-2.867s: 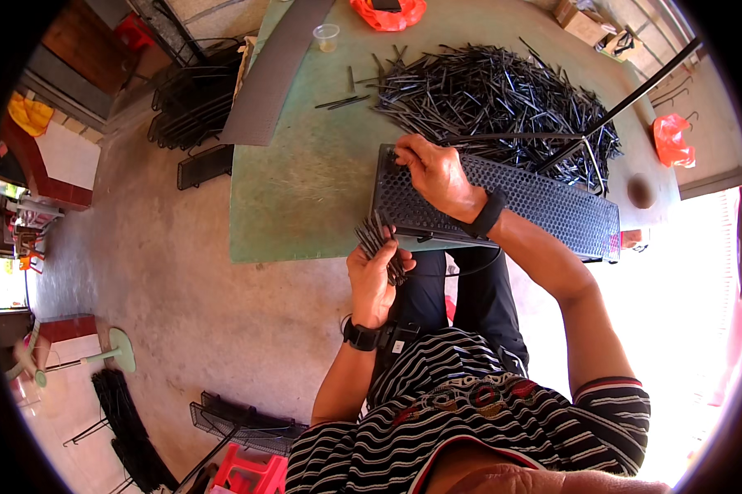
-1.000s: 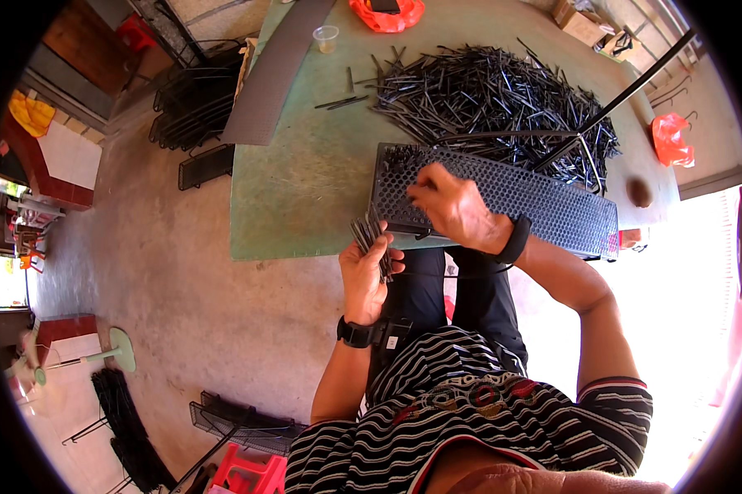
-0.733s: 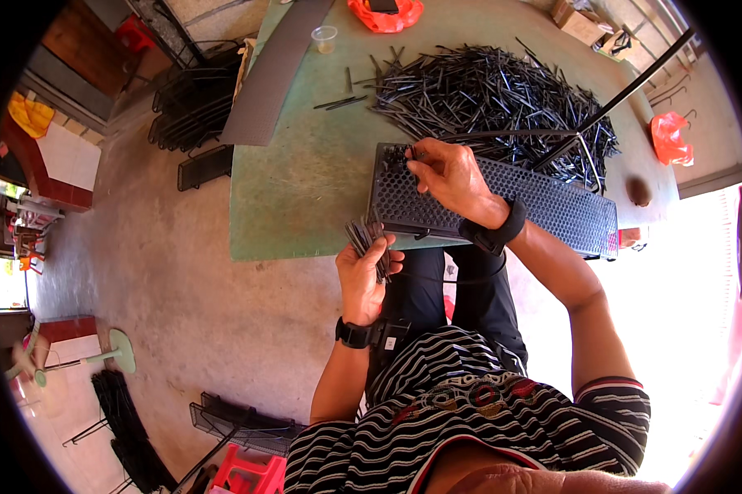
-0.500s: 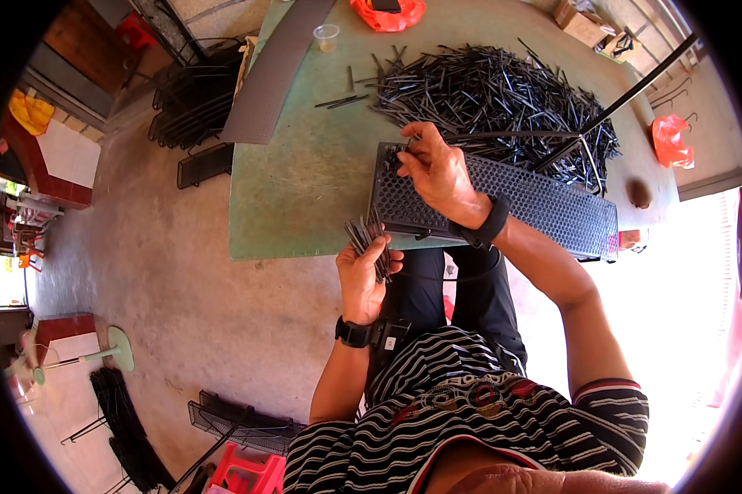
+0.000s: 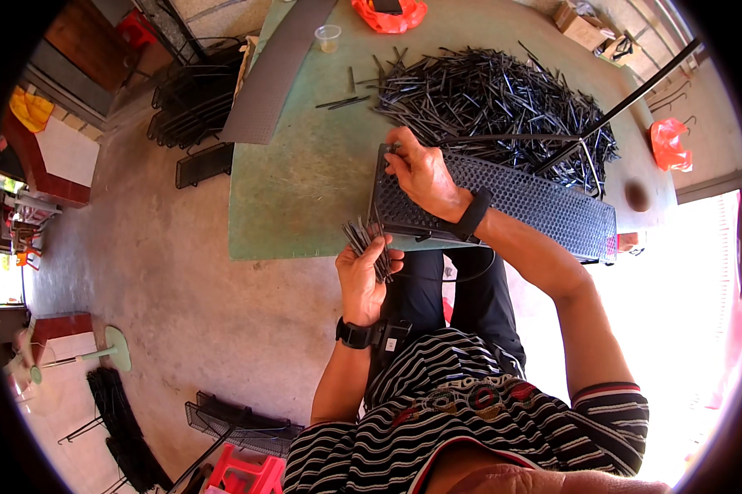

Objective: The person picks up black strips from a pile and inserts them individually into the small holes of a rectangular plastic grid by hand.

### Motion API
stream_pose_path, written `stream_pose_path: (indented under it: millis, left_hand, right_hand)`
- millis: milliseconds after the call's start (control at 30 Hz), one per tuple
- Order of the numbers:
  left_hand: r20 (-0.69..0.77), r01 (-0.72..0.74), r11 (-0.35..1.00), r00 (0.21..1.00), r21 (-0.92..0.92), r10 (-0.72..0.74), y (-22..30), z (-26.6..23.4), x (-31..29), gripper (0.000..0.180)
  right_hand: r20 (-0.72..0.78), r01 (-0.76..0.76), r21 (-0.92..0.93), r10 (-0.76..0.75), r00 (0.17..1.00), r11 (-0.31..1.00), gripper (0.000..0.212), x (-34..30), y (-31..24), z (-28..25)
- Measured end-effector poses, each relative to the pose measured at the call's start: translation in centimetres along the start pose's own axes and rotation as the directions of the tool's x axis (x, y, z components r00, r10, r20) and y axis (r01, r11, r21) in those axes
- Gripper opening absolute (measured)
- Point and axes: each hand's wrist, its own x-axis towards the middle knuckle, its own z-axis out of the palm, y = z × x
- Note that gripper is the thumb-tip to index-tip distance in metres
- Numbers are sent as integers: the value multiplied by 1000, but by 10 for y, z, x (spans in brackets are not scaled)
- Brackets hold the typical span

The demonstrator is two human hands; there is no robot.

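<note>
My left hand [image 5: 363, 276] is closed round a bundle of thin black strips [image 5: 361, 237], just in front of the table's near edge. Over the far left corner of a black perforated rack [image 5: 519, 193], my right hand [image 5: 424, 174] has its fingers pinched together. What lies between those fingertips is too small to make out. The rack has rows of small holes and a wire frame, and sits along the front edge of the table. Behind it spreads a large heap of loose black strips [image 5: 486, 95].
The green table [image 5: 293, 193] carries a long dark perforated sheet [image 5: 276, 74], a clear plastic cup [image 5: 328, 38] and a red plastic bag [image 5: 389, 18]. A black metal bar [image 5: 643, 85] slants over the right side. More black racks [image 5: 194, 103] are stacked left of the table.
My right hand has shifted slightly left over the rack's corner, its fingers pinching at the edge. My left hand keeps its place with the bundle.
</note>
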Motion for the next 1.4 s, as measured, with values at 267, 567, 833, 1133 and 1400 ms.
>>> stream_pose_path:
  millis: [267,567,833,1133,1400]
  left_hand:
    - [18,-4,1000,1000,-31,5,2,0,-1,15]
    - [-8,3,997,1000,-75,-4,10,3,-5,14]
    - [102,47,983,994,-177,-29,2,1,7,18]
    - [148,190,941,977,-280,-154,-6,-4,10,17]
    - [48,14,999,999,-35,-12,11,9,0,18]
  right_hand:
    - [85,61,-162,-47,995,985,22,0,10,1]
    - [415,420,-493,-219,883,762,28,-13,-22,-13]
    - [605,817,-155,-600,523,556,23,-55,-37,-26]
    - [716,885,-92,-587,378,457,23,-61,-24,-27]
    - [359,528,-85,-469,807,845,27,-43,-30,-37]
